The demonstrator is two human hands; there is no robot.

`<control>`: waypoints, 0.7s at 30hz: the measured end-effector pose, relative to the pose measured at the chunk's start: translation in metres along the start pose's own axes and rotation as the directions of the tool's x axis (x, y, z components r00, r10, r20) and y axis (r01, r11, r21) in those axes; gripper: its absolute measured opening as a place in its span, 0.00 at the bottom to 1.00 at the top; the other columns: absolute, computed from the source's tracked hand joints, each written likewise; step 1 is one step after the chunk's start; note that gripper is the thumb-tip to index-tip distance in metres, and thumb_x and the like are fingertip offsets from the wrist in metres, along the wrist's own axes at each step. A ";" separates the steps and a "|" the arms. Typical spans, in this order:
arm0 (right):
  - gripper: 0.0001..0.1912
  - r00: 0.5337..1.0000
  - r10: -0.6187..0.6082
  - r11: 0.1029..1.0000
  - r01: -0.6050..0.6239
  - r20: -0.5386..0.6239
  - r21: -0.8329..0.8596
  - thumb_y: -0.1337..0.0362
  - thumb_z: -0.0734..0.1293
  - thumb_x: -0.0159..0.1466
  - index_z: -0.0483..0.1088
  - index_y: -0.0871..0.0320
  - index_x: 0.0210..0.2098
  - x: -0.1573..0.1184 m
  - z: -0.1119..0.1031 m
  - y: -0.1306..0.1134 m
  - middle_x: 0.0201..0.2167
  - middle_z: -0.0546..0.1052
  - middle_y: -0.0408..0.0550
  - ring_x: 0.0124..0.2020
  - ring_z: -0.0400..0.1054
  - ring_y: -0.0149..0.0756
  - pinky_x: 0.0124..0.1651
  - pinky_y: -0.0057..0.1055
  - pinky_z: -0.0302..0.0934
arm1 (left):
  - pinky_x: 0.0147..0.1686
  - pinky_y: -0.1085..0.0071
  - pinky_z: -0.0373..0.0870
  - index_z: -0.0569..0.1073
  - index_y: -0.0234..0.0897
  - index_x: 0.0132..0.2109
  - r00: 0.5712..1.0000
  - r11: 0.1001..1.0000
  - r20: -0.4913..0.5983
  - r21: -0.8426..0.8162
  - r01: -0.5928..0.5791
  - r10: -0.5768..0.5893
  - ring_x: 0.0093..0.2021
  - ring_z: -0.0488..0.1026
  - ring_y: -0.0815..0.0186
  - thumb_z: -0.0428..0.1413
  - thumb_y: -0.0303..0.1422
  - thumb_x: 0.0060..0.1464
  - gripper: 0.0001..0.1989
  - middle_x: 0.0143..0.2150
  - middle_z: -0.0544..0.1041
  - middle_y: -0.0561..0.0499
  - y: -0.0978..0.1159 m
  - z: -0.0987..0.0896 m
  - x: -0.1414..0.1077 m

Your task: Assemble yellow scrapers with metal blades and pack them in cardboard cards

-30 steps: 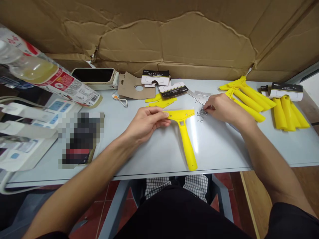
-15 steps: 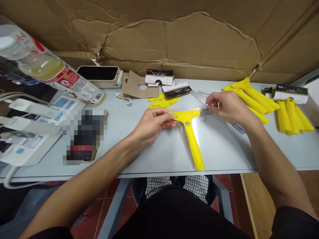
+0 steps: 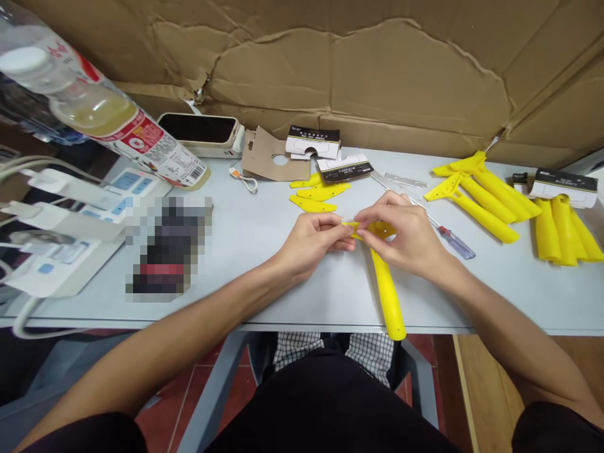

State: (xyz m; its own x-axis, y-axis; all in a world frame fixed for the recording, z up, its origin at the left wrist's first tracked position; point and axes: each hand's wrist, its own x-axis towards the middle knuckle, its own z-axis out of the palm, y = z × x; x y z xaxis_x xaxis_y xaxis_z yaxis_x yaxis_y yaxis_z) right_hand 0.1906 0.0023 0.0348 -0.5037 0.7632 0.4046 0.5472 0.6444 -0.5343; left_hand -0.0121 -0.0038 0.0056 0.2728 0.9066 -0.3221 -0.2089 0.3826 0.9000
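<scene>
Rn both hands are working close together over the table, nr its middle. L hand is pinching one end of the yellow T-shaped tool, thumb on top, fingers curled under, nearly closed w/ a firm-looking grip. R hand is bending over the tool's head, thumb & index almost meeting there; can't tell if anything small is sitting btwn the fingertips. The tool's handle is pointing back twd the person, its end overlapping the table's front edge.

Just beyond the L hand, flat yellow plates are lying nr black-and-white cards. A screwdriver w/ a clear handle is resting just R of the R hand; a metal strip is lying behind it. Farther R, more yellow tools are lying bunched, w/ another yellow cluster beside them.
</scene>
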 end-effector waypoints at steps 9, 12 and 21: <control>0.07 0.996 0.089 0.989 -0.086 -0.019 0.124 0.67 0.71 0.68 0.79 0.50 0.45 0.001 -0.001 -0.003 0.38 0.86 0.45 0.47 0.78 0.47 0.52 0.47 0.68 | 0.44 0.65 0.80 0.83 0.34 0.33 1.000 1.000 0.005 -0.012 -0.014 0.014 0.31 0.80 0.68 0.72 0.34 0.50 0.08 0.32 0.81 0.50 0.001 0.000 -0.002; 0.10 0.992 0.123 0.984 -0.120 -0.018 0.131 0.67 0.70 0.68 0.80 0.50 0.47 0.002 -0.005 -0.002 0.38 0.87 0.45 0.46 0.79 0.47 0.53 0.47 0.69 | 0.45 0.64 0.80 0.82 0.34 0.33 1.000 1.000 -0.002 -0.012 -0.007 0.007 0.32 0.80 0.67 0.72 0.35 0.51 0.09 0.32 0.81 0.50 0.001 -0.001 -0.002; 0.08 0.971 0.241 0.953 -0.237 -0.001 0.190 0.65 0.75 0.62 0.79 0.52 0.43 0.002 -0.001 0.002 0.42 0.86 0.47 0.44 0.81 0.44 0.49 0.43 0.74 | 0.44 0.63 0.81 0.82 0.34 0.33 1.000 1.000 -0.005 0.002 -0.017 0.017 0.31 0.80 0.67 0.71 0.33 0.51 0.08 0.32 0.82 0.49 0.001 0.000 -0.003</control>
State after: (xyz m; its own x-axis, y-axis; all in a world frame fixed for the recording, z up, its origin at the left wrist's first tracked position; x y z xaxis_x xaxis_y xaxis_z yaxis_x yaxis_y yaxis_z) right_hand 0.1911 0.0056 0.0348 -0.3566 0.8961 0.2643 0.5136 0.4244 -0.7457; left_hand -0.0130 -0.0062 0.0070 0.2649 0.9136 -0.3084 -0.2113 0.3671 0.9059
